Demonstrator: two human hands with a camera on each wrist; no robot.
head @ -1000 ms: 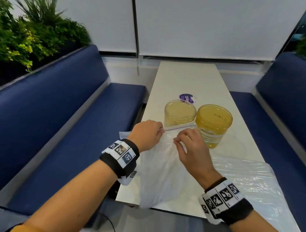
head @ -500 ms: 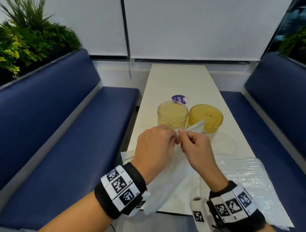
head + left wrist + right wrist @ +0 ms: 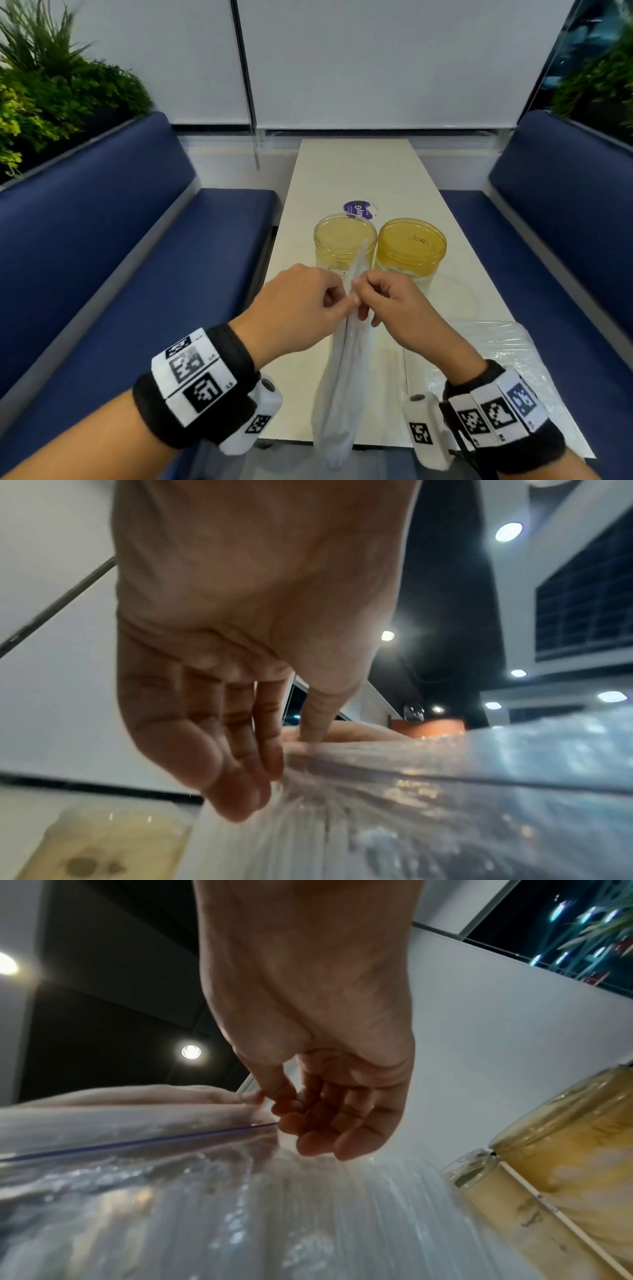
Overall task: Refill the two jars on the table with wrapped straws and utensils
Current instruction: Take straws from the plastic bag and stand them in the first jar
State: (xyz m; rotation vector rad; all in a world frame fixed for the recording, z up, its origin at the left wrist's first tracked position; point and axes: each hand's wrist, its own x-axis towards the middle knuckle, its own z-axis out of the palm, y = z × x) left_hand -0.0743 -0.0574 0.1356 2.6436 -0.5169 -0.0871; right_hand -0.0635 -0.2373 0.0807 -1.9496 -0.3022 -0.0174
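Two yellowish see-through jars stand side by side mid-table, the left jar (image 3: 343,240) and the right jar (image 3: 411,248), which has handwriting on top. In front of them both hands hold a clear zip-top bag (image 3: 337,394) upright by its top edge. My left hand (image 3: 344,299) pinches one side of the opening and my right hand (image 3: 361,291) pinches the other. The bag hangs past the table's near edge. Its whitish contents are too blurred to identify. The left wrist view shows the fingers (image 3: 246,756) on the bag (image 3: 445,804). In the right wrist view, fingers (image 3: 308,1118) pinch by the zip line (image 3: 137,1142).
A second clear plastic bag (image 3: 496,359) lies flat on the white table (image 3: 356,171) at the near right. A purple round sticker (image 3: 358,209) lies just behind the jars. Blue padded benches (image 3: 137,274) flank the table on both sides, with plants behind them.
The bag has been lifted from flat on the table to hanging upright. Both hands have come together at its top edge, closer to me.
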